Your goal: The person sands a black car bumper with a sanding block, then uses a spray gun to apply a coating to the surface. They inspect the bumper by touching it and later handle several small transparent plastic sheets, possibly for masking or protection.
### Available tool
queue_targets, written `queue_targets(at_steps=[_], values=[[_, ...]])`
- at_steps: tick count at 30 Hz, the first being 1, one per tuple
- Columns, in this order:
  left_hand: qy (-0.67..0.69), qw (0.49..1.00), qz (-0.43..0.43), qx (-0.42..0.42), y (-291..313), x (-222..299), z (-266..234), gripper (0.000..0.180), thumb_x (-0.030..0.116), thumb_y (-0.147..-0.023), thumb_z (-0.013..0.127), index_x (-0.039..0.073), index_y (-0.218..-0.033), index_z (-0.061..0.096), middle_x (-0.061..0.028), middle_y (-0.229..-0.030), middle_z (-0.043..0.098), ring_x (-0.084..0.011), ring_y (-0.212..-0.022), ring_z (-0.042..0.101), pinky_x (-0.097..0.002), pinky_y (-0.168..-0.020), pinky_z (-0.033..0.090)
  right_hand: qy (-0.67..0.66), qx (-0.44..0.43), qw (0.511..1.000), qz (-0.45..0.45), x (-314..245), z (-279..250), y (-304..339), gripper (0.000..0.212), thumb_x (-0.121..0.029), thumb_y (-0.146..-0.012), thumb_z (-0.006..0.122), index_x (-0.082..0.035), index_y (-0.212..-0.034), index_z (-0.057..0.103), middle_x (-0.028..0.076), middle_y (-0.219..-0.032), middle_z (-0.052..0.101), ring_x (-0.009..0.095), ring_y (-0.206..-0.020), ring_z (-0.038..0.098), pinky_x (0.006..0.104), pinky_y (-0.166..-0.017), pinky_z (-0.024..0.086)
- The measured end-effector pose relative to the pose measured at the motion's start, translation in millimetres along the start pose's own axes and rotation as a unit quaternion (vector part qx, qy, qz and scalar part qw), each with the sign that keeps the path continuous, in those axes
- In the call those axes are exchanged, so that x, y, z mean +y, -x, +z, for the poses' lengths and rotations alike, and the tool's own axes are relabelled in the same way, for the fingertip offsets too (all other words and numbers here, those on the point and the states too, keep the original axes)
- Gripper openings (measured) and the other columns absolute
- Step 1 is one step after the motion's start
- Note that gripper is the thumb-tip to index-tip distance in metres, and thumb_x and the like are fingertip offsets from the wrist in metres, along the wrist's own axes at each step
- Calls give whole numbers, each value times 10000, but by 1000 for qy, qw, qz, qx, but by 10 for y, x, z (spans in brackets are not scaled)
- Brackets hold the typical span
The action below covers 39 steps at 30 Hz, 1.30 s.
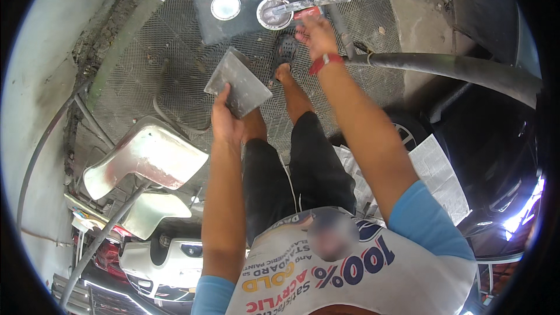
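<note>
While the person stands on a dark mesh floor (175, 64), the left hand (226, 121) is raised and grips the lower edge of a flat grey square board (238, 83), its fingers wrapped around the edge so that the board tilts upward in front of the body. The right hand (317, 35) reaches further forward with a red band at the wrist; its fingers are closed on the red handle of a long putty knife (309, 4), whose metal blade lies across the top of an open round tin (274, 13). That tin sits on a dark flat panel (233, 20) lying on the floor, and a round metal lid (226, 6) rests on the same panel just to the left of the tin. Below the hands, the person's legs in dark shorts and one foot in a dark sandal (284, 51) are visible. A thick grey pipe (455, 67) runs off to the right, near the right forearm. Sheets of newspaper (434, 166) cover part of a dark car (496, 186) at the right, and a pale primed body panel (146, 157) lies at the lower left.
</note>
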<state>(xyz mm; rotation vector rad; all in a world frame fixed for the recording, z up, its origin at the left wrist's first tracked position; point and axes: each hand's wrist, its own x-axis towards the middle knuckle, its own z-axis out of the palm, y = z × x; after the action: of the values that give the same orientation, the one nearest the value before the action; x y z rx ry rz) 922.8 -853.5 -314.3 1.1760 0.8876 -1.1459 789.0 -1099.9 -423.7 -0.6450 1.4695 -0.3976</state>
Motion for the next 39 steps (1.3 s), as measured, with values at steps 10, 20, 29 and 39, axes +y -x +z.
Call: queue_targets(at_steps=[10, 20, 29, 39], values=[[-101, 982, 159, 34, -971, 169, 207, 449, 178, -1023, 644, -39, -1411, 586, -121, -1365, 639, -253, -1261, 607, -392, -1118, 466, 278, 13, 901, -332, -477, 229, 279, 205, -171, -1019, 756, 30, -1008, 798, 96, -922, 809, 130, -720, 685, 281, -666, 526], [-236, 944, 228, 23, -1192, 247, 560, 306, 191, -1054, 639, -12, -1280, 667, -113, -1207, 696, -210, -1043, 639, -381, -954, 499, 69, 8, 974, -217, -85, -73, 275, 309, -178, -1088, 676, 77, -1253, 732, 110, -1134, 774, 206, -986, 779, 307, -837, 658], [-298, 916, 267, -24, -1491, 177, 776, 305, 203, -1062, 677, -4, -1286, 685, -74, -1198, 731, -171, -1076, 645, -334, -989, 482, 67, 33, 969, -234, -595, -387, 985, 353, -208, -1104, 656, 99, -1277, 684, 165, -1280, 725, 239, -1006, 784, 330, -853, 658], [-253, 939, 176, -150, -1449, 276, 988, 380, 248, -1075, 669, 7, -1369, 662, -91, -1299, 726, -187, -1207, 636, -343, -1097, 450, 56, 0, 966, -252, -819, -407, 1390, 360, -213, -1121, 626, 108, -1279, 659, 204, -1304, 710, 290, -1007, 788, 373, -876, 655]])
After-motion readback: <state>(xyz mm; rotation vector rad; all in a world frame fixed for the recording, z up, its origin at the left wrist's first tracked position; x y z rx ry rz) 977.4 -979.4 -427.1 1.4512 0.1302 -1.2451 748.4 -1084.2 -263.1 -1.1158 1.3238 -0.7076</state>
